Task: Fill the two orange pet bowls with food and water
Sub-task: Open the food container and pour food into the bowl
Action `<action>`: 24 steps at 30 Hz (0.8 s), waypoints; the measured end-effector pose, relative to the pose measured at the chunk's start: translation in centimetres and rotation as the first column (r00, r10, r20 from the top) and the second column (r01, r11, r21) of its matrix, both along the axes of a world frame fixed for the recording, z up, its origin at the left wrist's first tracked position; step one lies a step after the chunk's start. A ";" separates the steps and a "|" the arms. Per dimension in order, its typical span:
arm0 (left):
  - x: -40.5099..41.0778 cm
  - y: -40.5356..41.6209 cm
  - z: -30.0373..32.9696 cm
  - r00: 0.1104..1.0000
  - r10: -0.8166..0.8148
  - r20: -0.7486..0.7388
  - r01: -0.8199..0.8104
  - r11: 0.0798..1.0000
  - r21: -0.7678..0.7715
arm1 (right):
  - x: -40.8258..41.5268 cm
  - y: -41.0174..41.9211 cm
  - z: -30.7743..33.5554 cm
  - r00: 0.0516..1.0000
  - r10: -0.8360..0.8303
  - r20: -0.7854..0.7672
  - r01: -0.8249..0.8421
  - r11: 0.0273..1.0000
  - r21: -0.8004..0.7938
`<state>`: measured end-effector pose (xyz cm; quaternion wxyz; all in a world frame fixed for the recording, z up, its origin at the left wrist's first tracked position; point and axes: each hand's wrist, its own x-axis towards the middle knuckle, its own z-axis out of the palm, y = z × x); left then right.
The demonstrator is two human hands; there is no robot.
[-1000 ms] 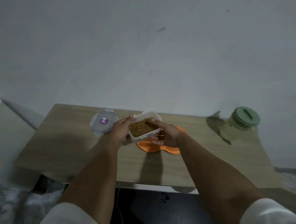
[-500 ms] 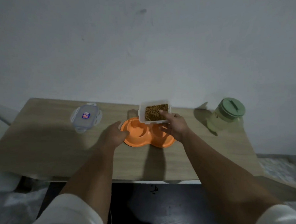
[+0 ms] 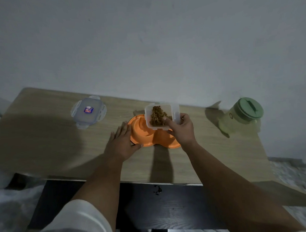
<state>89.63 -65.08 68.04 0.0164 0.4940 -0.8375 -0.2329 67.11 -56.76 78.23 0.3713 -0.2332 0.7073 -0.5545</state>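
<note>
The right hand (image 3: 180, 130) holds its grip around the one food container (image 3: 162, 118), tilted over the orange pet bowls (image 3: 150, 133) directly below, likely to pour kibble; the left hand (image 3: 122, 142) lies flat, steadying their rim; one lid (image 3: 88, 111) and one green jug (image 3: 242, 115) wait on the counter (image 3: 43, 139), either side.

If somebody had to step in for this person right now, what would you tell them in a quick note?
Left hand: open, flat against the left edge of the orange bowls, steadying them.
Right hand: grips the food tub, tilted over the left bowl.
Tub lid lies off to the left on the table; green-lidded jug stands at the right.
Done: tub opened and brought over the bowls.
Left: the left bowl looks still bare, so pour the food, then fill the other bowl with water, probably from the jug.
</note>
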 end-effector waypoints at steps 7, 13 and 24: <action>0.0 0.3 -0.7 1.000 -0.005 -0.023 0.005 1.000 -0.009 | 0.5 0.5 -0.9 0.986 -0.005 -0.165 0.001 1.000 -0.026; 0.1 0.3 -0.8 0.999 0.004 -0.038 -0.004 1.000 0.007 | 0.9 0.5 -0.5 0.953 -0.007 -0.303 -0.008 0.999 -0.047; -0.1 0.1 -0.8 1.000 0.006 -0.027 -0.006 1.000 0.016 | 1.7 0.1 -0.1 0.962 -0.056 -0.266 0.039 0.997 -0.068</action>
